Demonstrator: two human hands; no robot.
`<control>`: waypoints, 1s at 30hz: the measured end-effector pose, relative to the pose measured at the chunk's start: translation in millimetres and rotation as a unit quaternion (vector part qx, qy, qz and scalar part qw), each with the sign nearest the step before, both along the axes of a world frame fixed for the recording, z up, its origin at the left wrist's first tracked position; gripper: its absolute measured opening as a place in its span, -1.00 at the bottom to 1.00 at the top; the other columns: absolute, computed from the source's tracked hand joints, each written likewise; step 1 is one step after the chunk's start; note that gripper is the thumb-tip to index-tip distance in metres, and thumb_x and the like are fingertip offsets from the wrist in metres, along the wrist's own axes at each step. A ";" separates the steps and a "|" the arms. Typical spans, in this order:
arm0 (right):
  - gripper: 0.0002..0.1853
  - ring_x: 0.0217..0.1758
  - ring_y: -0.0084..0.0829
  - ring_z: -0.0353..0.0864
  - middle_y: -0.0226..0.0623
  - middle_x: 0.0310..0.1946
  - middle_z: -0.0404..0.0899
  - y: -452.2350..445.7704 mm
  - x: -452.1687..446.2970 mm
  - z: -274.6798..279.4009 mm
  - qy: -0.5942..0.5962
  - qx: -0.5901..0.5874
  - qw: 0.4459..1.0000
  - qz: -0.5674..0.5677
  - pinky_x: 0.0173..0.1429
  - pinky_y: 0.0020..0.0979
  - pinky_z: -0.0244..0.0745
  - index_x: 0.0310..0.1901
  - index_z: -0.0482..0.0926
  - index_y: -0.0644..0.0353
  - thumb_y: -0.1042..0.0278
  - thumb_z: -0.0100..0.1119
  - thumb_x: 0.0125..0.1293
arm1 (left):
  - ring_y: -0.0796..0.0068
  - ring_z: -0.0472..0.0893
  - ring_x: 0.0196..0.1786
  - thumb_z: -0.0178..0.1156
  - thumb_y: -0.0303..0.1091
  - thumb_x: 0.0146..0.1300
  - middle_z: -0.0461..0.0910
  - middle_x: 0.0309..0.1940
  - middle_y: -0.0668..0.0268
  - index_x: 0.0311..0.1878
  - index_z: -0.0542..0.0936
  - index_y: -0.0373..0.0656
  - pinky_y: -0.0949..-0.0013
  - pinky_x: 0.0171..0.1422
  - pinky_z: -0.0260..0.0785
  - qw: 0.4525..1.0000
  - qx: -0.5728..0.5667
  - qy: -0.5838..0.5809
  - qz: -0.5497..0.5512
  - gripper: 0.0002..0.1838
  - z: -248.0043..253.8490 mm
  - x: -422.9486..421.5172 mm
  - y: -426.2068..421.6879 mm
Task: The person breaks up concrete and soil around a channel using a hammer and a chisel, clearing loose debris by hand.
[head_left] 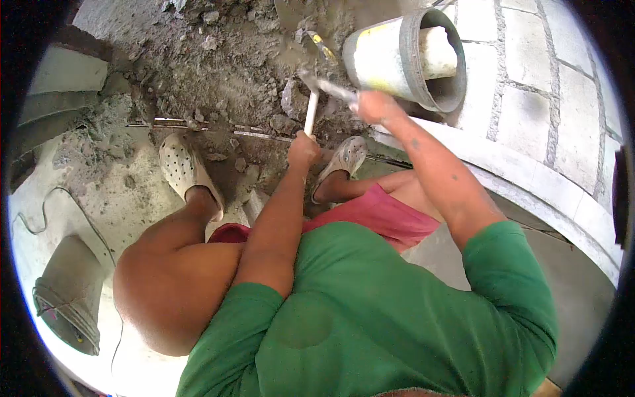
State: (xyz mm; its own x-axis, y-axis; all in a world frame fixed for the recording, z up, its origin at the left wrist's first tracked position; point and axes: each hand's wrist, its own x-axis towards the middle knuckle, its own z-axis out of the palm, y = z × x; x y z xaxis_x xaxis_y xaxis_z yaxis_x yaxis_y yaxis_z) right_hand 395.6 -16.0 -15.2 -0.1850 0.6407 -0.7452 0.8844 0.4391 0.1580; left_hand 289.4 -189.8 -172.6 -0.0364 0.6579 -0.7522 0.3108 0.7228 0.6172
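My left hand (304,151) is closed around a pale, straight handle (311,112) that points away from me over the rubble. My right hand (377,108) grips a grey tool (336,91), smeared by motion. The grey tool's far end meets or overlaps the top of the pale handle, near a blurred, dull head (307,79). I cannot tell which of the two this head belongs to. Beneath both lies broken, damp soil and rubble (245,86), with a larger grey chunk (292,99) beside the pale handle.
A whitish bucket (380,56) lies tipped at the right with a pale cylindrical thing (436,53) inside. A yellow-and-black object (322,46) lies in the dirt. Block paving (522,86) borders the right. A dark bucket (73,291) and a thin cable (92,228) are at lower left.
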 end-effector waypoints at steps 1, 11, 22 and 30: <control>-0.53 -0.02 0.10 0.65 0.11 -0.12 0.67 -9.7 19.0 -5.6 -0.005 0.006 0.999 -0.037 0.10 0.01 0.51 -0.07 0.64 0.28 -0.05 0.15 0.34 | -0.16 0.66 -0.02 0.11 -0.10 0.34 0.65 -0.11 -0.17 0.02 0.49 -0.30 -0.08 0.08 0.49 1.000 0.000 -0.001 -0.023 -0.58 -4.9 -2.2 0.0; -0.35 0.09 0.18 0.59 0.39 -0.11 0.58 -1.1 68.2 32.6 0.112 0.109 0.973 -0.170 0.17 -0.06 0.44 -0.09 0.59 0.56 -0.11 0.13 0.33 | 0.40 0.51 -0.57 0.20 -0.15 0.30 0.50 -0.52 0.31 -0.20 0.56 -0.11 0.22 -0.55 0.33 0.920 -0.243 -0.304 -0.054 -0.77 -3.0 -80.7 -10.0; -0.70 -0.65 -0.55 0.39 -0.42 -0.59 0.48 -100.3 -10.1 -44.7 0.483 -0.164 0.559 -0.654 -0.59 -0.42 0.33 -0.34 0.56 0.17 0.09 0.34 0.27 | 0.70 0.34 -0.59 0.18 -0.19 0.38 0.38 -0.51 0.53 0.05 0.50 -0.20 0.55 -0.60 0.20 0.912 0.101 -0.281 0.283 -0.68 174.5 -212.6 100.6; -0.53 -0.31 -0.14 0.69 0.04 -0.29 0.68 -170.0 -62.4 -139.9 0.355 -0.178 0.813 -0.425 -0.16 -0.14 0.58 -0.31 0.63 0.35 -0.03 0.25 0.19 | 0.75 0.29 -0.58 0.16 -0.08 0.44 0.34 -0.50 0.52 0.07 0.50 -0.13 0.58 -0.57 0.12 0.949 0.200 -0.077 0.230 -0.66 381.2 -248.7 99.4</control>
State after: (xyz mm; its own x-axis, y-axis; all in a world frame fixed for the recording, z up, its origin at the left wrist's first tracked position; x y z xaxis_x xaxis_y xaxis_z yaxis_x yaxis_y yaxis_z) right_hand 333.2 -186.0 -155.1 -0.2519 0.5293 -0.8102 0.7052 -0.4729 -0.5282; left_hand 40.8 -90.4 208.7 -0.2988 0.8327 -0.4662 -0.0976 0.4593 0.8829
